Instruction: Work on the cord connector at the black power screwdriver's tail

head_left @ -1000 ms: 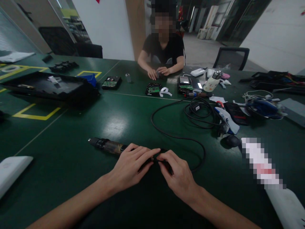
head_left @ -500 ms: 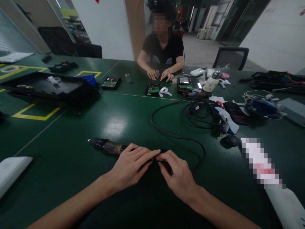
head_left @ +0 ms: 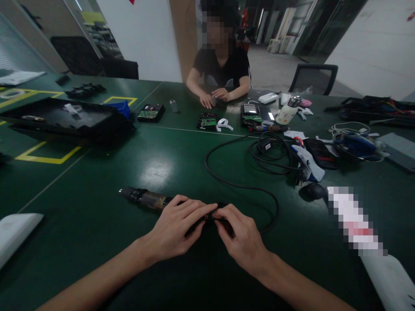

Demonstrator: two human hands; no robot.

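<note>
An electric screwdriver (head_left: 151, 199) with a black nose and a partly see-through body lies on the green table, its bit pointing left. My left hand (head_left: 180, 222) is wrapped over its rear half, index finger stretched along toward the tail end. At that end my right hand (head_left: 243, 237) is closed in a pinch on the plug of the black cable (head_left: 240, 186); the fingers cover most of the plug. Whether the plug is fully seated cannot be seen. From behind my right hand, the cable loops away to a coil farther back.
Across the green table (head_left: 106, 190) a person (head_left: 223, 71) handles a small part near opened hard drives (head_left: 209, 121). A black tray (head_left: 65, 119) stands left. On the right are another screwdriver (head_left: 270, 128), a cup of tools (head_left: 285, 114) and a white device (head_left: 389, 276).
My hands hold nearly the same pose on the screwdriver and plug. Across the table, the other person's hand on the right side of the view has moved in toward the small part.
</note>
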